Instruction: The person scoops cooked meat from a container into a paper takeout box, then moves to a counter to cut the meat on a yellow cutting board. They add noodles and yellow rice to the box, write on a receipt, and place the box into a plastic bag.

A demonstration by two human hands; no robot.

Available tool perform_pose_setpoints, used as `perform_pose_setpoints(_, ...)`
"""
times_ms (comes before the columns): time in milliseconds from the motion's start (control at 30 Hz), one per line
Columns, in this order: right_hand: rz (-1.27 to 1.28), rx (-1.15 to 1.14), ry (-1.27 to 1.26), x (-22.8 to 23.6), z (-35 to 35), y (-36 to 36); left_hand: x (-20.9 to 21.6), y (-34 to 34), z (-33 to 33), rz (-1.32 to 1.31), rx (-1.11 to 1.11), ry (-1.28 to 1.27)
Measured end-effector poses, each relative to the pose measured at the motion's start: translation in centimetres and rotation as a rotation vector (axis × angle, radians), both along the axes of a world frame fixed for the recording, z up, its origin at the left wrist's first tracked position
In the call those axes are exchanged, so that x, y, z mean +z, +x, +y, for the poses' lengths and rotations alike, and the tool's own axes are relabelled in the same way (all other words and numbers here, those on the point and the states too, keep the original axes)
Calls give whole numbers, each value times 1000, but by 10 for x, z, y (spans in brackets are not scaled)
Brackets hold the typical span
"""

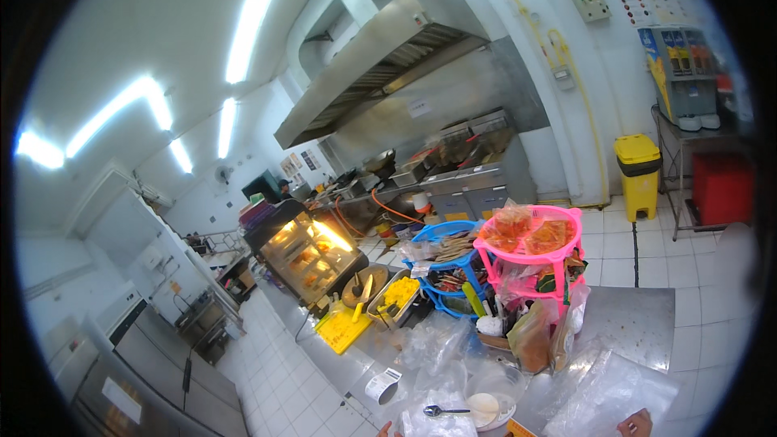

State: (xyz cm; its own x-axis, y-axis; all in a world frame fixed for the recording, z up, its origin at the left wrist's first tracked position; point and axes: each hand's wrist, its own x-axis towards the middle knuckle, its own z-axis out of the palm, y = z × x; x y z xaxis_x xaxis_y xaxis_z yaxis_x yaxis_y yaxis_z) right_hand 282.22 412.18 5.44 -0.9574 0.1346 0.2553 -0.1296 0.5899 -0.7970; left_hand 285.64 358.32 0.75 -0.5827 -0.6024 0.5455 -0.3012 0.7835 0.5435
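At the lower right edge, my right hand (635, 423) is closed, its fingers curled over the edge of a stack of clear plastic bags (611, 395). Only a few fingertips of my left hand (385, 430) show at the bottom edge; they are apart, and nothing is seen in them. Beside them lie more clear bags (429, 427) with a dark spoon (447, 411) on top. A clear plastic bowl (513, 379) with a white round thing (483, 409) inside stands between my hands.
Pink (530, 257) and blue (441, 299) tiered baskets hold bagged food. Farther left are a yellow cutting board (341, 332), a knife (367, 286), a metal tray (414, 307) of yellow food and a lit display case (307, 251). A yellow bin (638, 180) stands on the floor.
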Motion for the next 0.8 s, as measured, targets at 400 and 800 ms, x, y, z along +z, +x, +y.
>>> perform_pose_setpoints(400, -59, -65, -320, 144, -27, -10, 84, -35, 84, 14, -617, 1072)
perform_pose_setpoints(800, 237, -38, -992, 186, -27, -4, 130, -35, 246, -380, -1550, 1430)
